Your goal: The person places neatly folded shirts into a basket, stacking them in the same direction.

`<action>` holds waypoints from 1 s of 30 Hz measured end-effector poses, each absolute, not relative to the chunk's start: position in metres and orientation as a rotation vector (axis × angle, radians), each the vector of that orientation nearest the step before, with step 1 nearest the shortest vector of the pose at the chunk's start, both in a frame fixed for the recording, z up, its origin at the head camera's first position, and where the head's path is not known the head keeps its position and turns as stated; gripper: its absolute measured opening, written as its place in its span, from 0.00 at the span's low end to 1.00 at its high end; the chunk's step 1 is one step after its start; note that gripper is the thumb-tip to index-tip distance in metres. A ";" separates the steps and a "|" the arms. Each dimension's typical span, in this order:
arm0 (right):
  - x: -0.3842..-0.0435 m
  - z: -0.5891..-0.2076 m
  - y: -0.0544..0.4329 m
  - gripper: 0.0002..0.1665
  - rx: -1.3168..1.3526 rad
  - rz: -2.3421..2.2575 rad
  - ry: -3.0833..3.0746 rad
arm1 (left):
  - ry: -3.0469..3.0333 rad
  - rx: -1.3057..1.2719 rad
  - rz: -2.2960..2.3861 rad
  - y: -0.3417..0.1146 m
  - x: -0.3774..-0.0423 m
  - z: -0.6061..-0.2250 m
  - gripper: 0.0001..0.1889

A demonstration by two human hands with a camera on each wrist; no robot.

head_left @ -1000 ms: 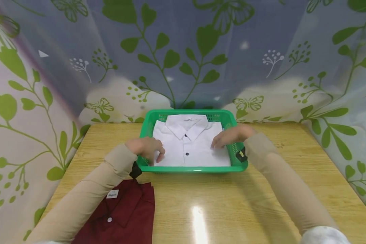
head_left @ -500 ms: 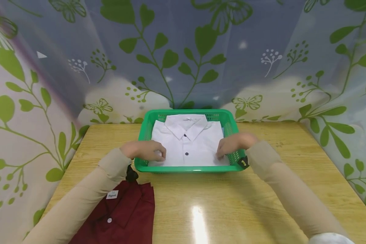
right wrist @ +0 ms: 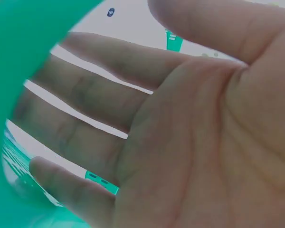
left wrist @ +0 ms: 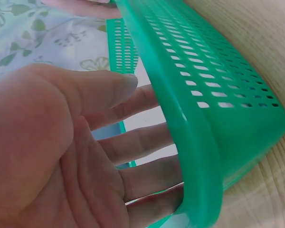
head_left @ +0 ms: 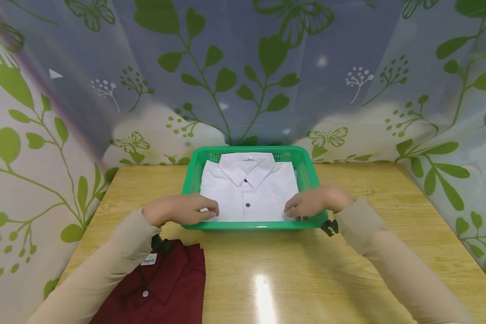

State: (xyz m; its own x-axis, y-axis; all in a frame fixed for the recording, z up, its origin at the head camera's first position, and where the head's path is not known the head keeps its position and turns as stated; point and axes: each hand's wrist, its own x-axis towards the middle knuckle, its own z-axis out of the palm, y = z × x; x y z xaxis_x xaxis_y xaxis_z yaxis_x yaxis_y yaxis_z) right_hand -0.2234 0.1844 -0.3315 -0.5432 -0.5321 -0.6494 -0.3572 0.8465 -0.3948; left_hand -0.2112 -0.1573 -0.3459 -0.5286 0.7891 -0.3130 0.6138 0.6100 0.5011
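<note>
Reaching inside the basket rim, left hand and right hand, grip spread, leave room between.

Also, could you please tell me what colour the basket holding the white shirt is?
The basket is green, shown best in the head view.

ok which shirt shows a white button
The dark red shirt, lying on the table outside the basket; the white shirt inside the basket shows dark buttons.
</note>
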 end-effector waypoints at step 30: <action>-0.114 -0.343 0.165 0.09 -1.025 -1.273 2.806 | 2.787 0.962 1.019 -0.205 -0.140 -0.338 0.08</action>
